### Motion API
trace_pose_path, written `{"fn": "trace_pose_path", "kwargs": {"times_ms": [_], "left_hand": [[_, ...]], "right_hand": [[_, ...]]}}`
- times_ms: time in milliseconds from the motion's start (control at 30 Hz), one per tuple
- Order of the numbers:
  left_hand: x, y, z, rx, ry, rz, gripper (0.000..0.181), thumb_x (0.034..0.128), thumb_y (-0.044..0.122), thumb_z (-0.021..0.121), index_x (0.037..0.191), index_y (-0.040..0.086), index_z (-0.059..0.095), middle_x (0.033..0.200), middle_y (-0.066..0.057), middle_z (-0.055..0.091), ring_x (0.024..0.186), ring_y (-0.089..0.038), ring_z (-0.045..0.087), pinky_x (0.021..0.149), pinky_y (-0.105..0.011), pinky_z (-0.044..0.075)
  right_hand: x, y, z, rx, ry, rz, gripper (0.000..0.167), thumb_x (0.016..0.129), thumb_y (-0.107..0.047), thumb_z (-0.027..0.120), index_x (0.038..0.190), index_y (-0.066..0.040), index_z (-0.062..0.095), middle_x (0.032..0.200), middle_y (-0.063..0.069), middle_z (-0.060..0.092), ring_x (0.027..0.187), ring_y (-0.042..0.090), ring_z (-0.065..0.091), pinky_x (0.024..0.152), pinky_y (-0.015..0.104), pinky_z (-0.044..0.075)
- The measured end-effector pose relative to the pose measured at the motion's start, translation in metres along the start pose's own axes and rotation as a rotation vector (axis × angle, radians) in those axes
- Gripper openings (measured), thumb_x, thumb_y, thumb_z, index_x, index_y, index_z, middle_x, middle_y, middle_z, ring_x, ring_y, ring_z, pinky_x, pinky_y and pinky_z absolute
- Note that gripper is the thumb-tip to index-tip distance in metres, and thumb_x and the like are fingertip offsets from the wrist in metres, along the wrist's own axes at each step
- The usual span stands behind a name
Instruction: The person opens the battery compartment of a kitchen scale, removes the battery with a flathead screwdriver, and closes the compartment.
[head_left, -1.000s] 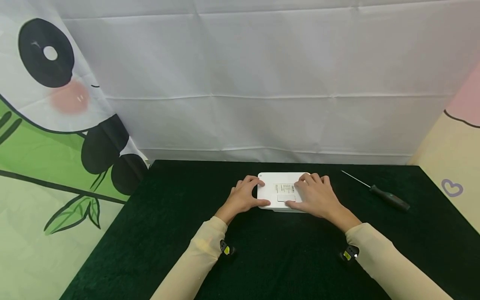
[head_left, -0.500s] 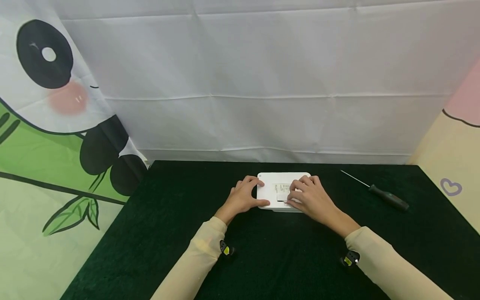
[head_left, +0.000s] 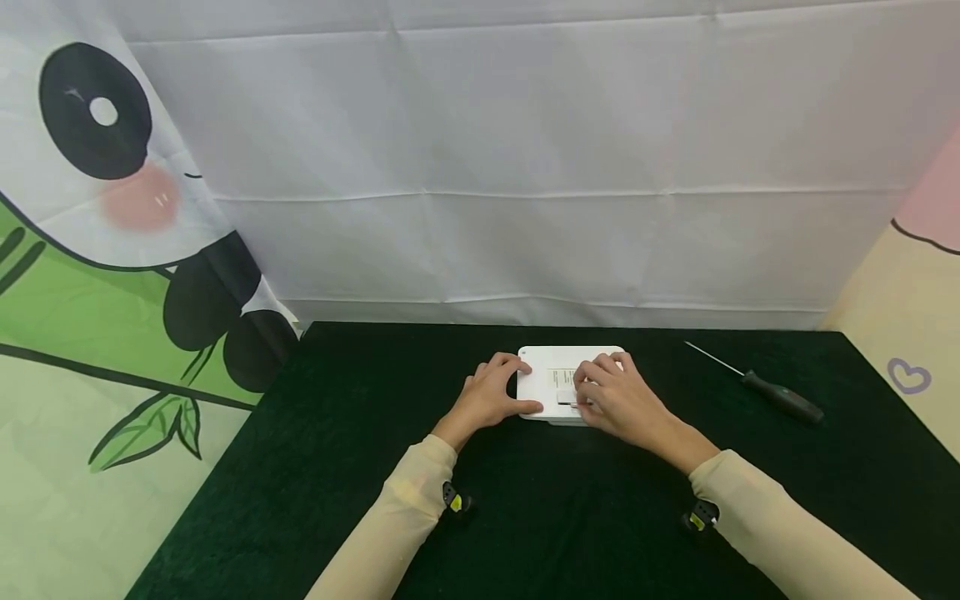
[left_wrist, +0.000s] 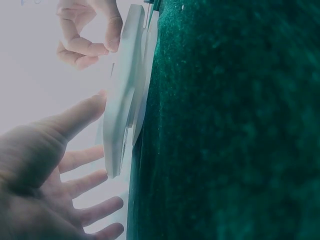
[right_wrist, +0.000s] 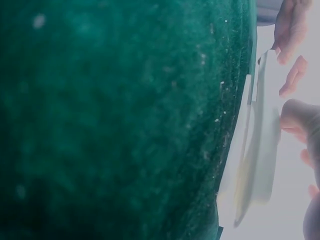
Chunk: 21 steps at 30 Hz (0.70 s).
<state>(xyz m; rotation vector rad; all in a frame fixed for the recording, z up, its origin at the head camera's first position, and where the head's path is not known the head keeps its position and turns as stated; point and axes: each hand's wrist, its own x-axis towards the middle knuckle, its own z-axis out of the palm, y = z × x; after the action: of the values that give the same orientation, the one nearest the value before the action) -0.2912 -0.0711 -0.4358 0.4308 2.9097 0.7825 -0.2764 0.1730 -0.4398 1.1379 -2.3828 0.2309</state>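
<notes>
A flat white rectangular device lies on the dark green cloth, its printed face up, with a small rectangular cover near its front edge. My left hand rests on the device's left end, thumb and fingers spread; in the left wrist view its fingers look mostly straight. With curled fingers, my right hand pinches at the right part of the cover, hiding much of it and some of the print. Seen edge-on in the left wrist view, the device has a thinner layer beneath its thick body.
A screwdriver with a dark handle lies to the right, its shaft pointing to the back left. Behind the table hangs a pale fabric backdrop; cartoon-printed cloth covers the left side.
My right hand has drawn its spread fingers together into a pinch at the small cover, shifting slightly left. My left hand stays on the device.
</notes>
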Motion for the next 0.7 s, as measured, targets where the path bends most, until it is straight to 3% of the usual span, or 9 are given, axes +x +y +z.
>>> {"fn": "trace_pose_path", "kwargs": {"times_ms": [167, 500, 700], "left_hand": [[0.001, 0.001, 0.0, -0.002, -0.002, 0.001, 0.061, 0.0809, 0.051, 0.076, 0.131, 0.023, 0.057, 0.151, -0.003, 0.038, 0.129, -0.03, 0.039, 0.102, -0.051, 0.033], [0.0, 0.001, -0.002, -0.012, 0.002, -0.001, 0.061, 0.0808, 0.051, 0.076, 0.131, 0.023, 0.057, 0.151, -0.004, 0.038, 0.129, -0.03, 0.039, 0.103, -0.052, 0.033], [0.0, -0.001, 0.001, -0.022, 0.004, 0.006, 0.06, 0.0809, 0.049, 0.076, 0.131, 0.022, 0.057, 0.151, -0.004, 0.038, 0.129, -0.031, 0.039, 0.105, -0.054, 0.031]], "right_hand": [[-0.001, 0.002, 0.002, 0.029, 0.003, 0.02, 0.008, 0.078, -0.016, 0.074, 0.077, -0.019, 0.066, 0.106, -0.001, 0.062, 0.102, 0.022, 0.052, 0.098, 0.052, 0.036], [-0.004, 0.005, 0.011, 0.184, 0.028, 0.138, 0.01, 0.077, -0.018, 0.075, 0.078, -0.022, 0.065, 0.109, -0.001, 0.058, 0.107, 0.022, 0.048, 0.098, 0.052, 0.032], [-0.005, 0.006, 0.014, 0.218, 0.029, 0.151, 0.014, 0.076, -0.016, 0.075, 0.076, -0.024, 0.063, 0.109, -0.002, 0.058, 0.107, 0.021, 0.048, 0.1, 0.054, 0.031]]}}
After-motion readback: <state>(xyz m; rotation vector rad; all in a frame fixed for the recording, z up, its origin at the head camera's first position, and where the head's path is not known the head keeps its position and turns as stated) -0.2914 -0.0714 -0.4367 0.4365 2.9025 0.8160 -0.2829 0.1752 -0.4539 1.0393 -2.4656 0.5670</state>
